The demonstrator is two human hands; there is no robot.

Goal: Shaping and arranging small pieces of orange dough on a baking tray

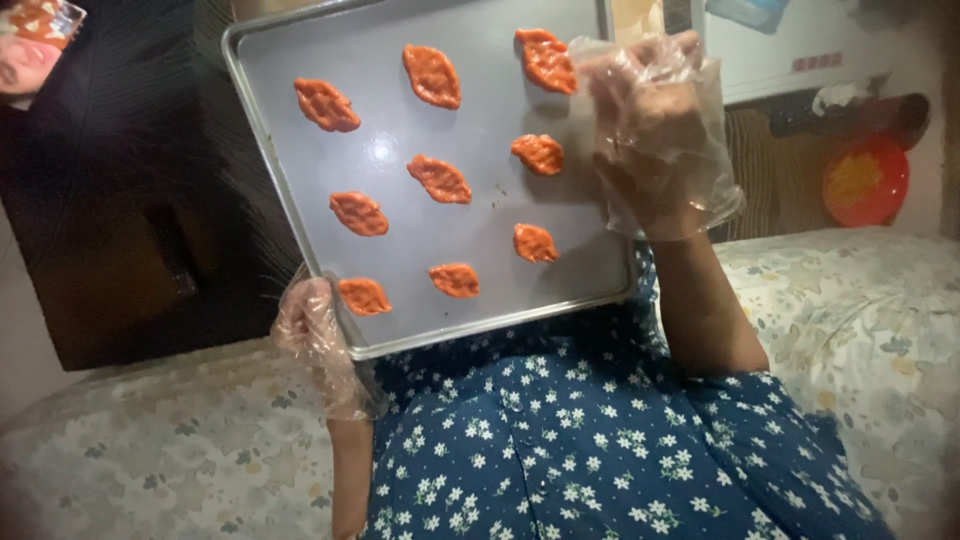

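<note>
The left hand in a thin plastic glove had closed on the metal tray's near corner. The gloved right hand hovered half-open and empty over its far edge. Ten orange dough pieces lay in rows across the tray, with room left.

A metal baking tray, rectangular with a raised rim, carries ten orange, leaf-shaped dough pieces set apart from one another in three loose rows on its bare grey surface. The tray rests over a lap clothed in blue fabric with small white flowers. Below and to both sides lies a bed surface with a pale floral cover.
</note>
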